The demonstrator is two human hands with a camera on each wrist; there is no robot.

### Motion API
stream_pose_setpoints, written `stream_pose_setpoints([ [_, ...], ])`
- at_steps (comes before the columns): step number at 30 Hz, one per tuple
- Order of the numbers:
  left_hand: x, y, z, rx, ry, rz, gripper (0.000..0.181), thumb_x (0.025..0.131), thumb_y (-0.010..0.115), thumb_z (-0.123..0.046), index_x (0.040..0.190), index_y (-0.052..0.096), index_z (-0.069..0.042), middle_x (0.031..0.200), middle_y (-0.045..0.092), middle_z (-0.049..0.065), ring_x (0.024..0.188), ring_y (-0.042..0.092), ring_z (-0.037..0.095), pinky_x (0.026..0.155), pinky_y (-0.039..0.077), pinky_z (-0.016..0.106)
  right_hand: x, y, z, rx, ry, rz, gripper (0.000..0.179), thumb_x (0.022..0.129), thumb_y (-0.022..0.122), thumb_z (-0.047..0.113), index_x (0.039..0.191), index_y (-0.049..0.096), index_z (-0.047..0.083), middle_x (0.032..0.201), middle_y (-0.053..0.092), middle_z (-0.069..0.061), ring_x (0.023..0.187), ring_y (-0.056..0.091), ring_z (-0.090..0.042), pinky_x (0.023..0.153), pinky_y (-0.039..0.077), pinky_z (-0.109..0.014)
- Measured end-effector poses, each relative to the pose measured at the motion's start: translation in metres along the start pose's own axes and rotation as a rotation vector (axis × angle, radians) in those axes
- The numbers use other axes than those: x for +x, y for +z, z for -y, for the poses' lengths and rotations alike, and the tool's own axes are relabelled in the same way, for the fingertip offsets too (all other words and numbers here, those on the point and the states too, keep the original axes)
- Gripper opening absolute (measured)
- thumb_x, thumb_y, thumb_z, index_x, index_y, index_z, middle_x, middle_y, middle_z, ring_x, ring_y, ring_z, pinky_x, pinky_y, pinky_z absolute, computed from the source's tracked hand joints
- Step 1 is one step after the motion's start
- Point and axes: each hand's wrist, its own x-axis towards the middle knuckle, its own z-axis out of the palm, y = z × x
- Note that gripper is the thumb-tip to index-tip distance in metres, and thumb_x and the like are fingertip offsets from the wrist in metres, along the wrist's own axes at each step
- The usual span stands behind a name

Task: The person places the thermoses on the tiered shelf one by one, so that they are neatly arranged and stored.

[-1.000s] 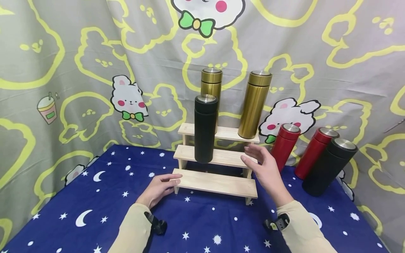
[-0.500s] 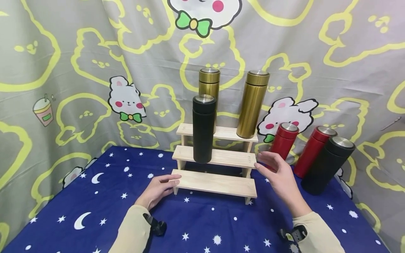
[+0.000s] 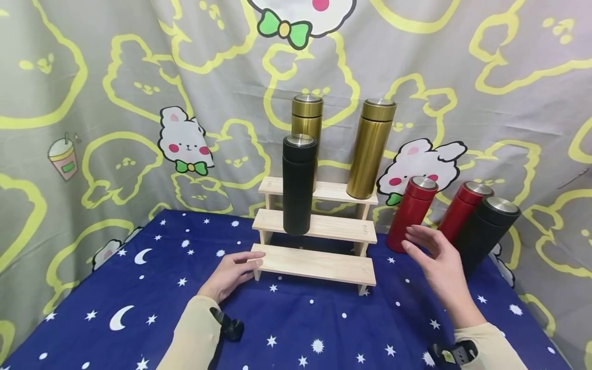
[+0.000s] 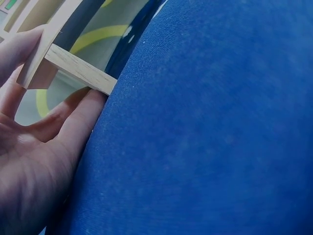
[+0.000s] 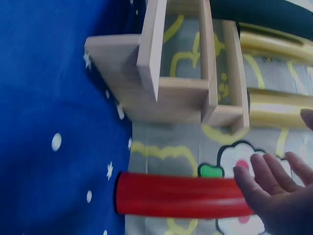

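My left hand (image 3: 228, 273) holds the left end of the lowest step of a three-tier wooden stand (image 3: 319, 264). In the left wrist view its fingers (image 4: 80, 120) touch the stand's leg (image 4: 80, 68), and another digit lies over the board. My right hand (image 3: 439, 264) hovers, fingers parted and bent slightly, in front of a red thermos bottle (image 3: 411, 216); it appears to hold nothing. A black thermos (image 3: 298, 187) stands on the middle step. Two gold thermoses, one left (image 3: 307, 121) partly hidden by the black one, one right (image 3: 370, 154), stand on the top step.
Behind the right hand stand a second red thermos (image 3: 464, 208) and another black thermos (image 3: 490, 231), both partly covered. A dark blue star-patterned cloth (image 3: 296, 329) covers the table. A printed curtain (image 3: 222, 92) hangs close behind the stand.
My right hand has moved right, away from the stand's middle step, to before the red thermos. My left hand stays at the lowest step. The bottles keep their places.
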Motion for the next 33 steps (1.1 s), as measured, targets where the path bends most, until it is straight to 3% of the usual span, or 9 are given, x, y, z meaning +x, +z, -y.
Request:
stream_pose_setpoints([
  [6,0.001,0.000,0.001,-0.002,-0.009,0.004,0.036,0.086,0.078,-0.018,0.119,0.071,-0.004,0.136,0.054,0.016,0.116,0.058,0.028,0.097,0.048,0.043,-0.007,-0.019,-0.013,-0.021,0.014,-0.061,0.048,0.097,0.065,0.025,0.139,0.050,0.008,0.130,0.058,-0.011,0.109,0.056,-0.002,0.082,0.044,-0.007],
  [12,0.002,0.000,0.003,-0.008,-0.006,0.013,0.035,0.087,0.077,-0.017,0.119,0.071,-0.004,0.136,0.054,0.015,0.115,0.059,0.027,0.096,0.048,0.043,-0.009,-0.033,-0.027,-0.021,0.029,-0.118,0.043,0.094,0.069,0.021,0.134,0.055,0.010,0.120,0.063,0.005,0.103,0.057,0.004,0.079,0.044,-0.006],
  [19,0.002,-0.001,0.001,0.001,-0.002,0.007,0.035,0.087,0.077,-0.018,0.119,0.071,-0.005,0.136,0.054,0.015,0.116,0.059,0.027,0.097,0.048,0.043,-0.006,-0.057,-0.035,0.173,0.005,-0.240,0.041,0.089,0.070,0.000,0.128,0.059,0.006,0.112,0.066,0.011,0.099,0.062,0.001,0.080,0.045,-0.006],
  [27,0.002,-0.001,0.002,-0.003,-0.006,0.011,0.035,0.087,0.078,-0.018,0.118,0.072,-0.005,0.136,0.054,0.015,0.115,0.059,0.027,0.097,0.048,0.043,-0.009,-0.080,-0.046,0.198,0.086,-0.337,0.045,0.086,0.073,-0.004,0.128,0.062,0.008,0.111,0.066,0.011,0.098,0.062,0.002,0.078,0.044,-0.004],
  [30,0.002,-0.001,0.002,-0.008,-0.004,0.009,0.035,0.087,0.077,-0.017,0.118,0.072,-0.005,0.136,0.054,0.015,0.115,0.059,0.028,0.096,0.048,0.043,-0.010,-0.084,-0.050,0.251,0.133,-0.411,0.045,0.082,0.074,-0.009,0.124,0.064,0.006,0.106,0.068,0.009,0.095,0.063,0.000,0.077,0.045,-0.004],
  [33,0.001,-0.001,0.001,-0.005,-0.001,0.006,0.034,0.087,0.077,-0.017,0.118,0.072,-0.004,0.136,0.054,0.016,0.115,0.059,0.028,0.096,0.048,0.043,-0.008,-0.088,-0.054,0.191,0.216,-0.497,0.044,0.081,0.077,-0.004,0.121,0.065,0.012,0.102,0.066,0.014,0.096,0.060,0.001,0.076,0.042,-0.003],
])
